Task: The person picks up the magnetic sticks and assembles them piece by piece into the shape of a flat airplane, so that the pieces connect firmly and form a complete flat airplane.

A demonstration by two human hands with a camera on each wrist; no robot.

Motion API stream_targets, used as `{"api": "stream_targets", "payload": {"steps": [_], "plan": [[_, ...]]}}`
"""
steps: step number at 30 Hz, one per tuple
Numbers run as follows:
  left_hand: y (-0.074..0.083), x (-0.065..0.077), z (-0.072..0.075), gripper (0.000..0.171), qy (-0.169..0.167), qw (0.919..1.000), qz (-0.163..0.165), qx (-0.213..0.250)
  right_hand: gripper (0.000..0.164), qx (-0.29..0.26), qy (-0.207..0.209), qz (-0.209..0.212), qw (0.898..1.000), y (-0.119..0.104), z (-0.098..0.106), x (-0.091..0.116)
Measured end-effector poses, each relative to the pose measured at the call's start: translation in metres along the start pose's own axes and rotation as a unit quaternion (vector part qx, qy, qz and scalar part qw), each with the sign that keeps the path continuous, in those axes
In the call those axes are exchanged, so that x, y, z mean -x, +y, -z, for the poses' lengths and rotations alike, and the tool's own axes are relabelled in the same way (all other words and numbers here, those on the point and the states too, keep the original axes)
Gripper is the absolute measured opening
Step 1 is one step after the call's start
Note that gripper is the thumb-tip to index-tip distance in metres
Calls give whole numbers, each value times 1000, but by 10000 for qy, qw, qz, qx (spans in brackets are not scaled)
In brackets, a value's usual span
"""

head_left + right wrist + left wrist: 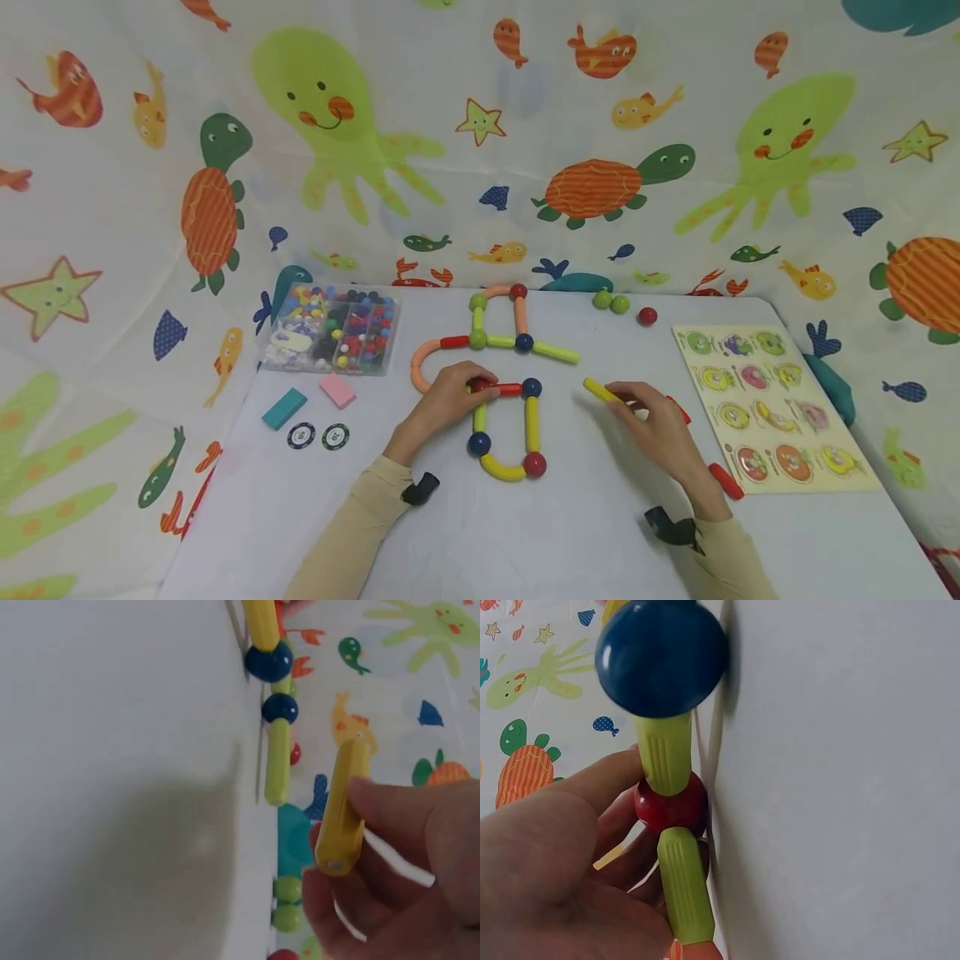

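My left hand (448, 398) grips a red ball (671, 802) in a shape of magnetic sticks and balls lying on the table. From that ball a short red stick (510, 389) leads to a blue ball (532, 387). A yellow-green stick (666, 754) links it to another blue ball (662, 658). A yellow stick (532, 423), a red ball (535, 464) and a curved yellow piece (502, 468) complete that lower loop. To the right, my right hand (656, 425) pinches a straight yellow stick (343, 810) between thumb and fingers, raised over the table.
Behind lies an upper loop, from which a yellow-green stick (557, 353) points right. Loose green balls (611, 302) and a red ball (647, 316) sit at the back. A fruit puzzle board (813, 477) is at right, a red piece (726, 481) beside it. At left are a bead box (330, 367) and erasers.
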State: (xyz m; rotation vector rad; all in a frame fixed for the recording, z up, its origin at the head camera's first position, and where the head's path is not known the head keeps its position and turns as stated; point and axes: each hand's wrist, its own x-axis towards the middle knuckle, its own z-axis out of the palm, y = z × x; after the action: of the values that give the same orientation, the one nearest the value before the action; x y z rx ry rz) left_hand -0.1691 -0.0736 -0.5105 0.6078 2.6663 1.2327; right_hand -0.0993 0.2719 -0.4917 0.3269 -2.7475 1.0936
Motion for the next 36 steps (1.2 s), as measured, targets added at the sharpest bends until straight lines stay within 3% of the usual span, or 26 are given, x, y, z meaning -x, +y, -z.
{"api": "stream_targets", "payload": {"steps": [8, 18, 27, 36], "plan": [[-1, 1, -1, 25, 17, 10000, -16, 38, 29, -147, -1096, 504, 9926, 9, -8, -49], [0, 0, -1, 24, 6, 10000, -35, 52, 31, -291, -1903, 775, 9782, 10, -21, -76], [1, 0, 0, 24, -26, 10000, -71, -7, 29, -419, -2079, 786, 9741, 11, -27, -80], [1, 0, 0, 23, -22, 10000, -17, -2, 30, -393, -1509, 619, 9858, 13, -36, -76]]}}
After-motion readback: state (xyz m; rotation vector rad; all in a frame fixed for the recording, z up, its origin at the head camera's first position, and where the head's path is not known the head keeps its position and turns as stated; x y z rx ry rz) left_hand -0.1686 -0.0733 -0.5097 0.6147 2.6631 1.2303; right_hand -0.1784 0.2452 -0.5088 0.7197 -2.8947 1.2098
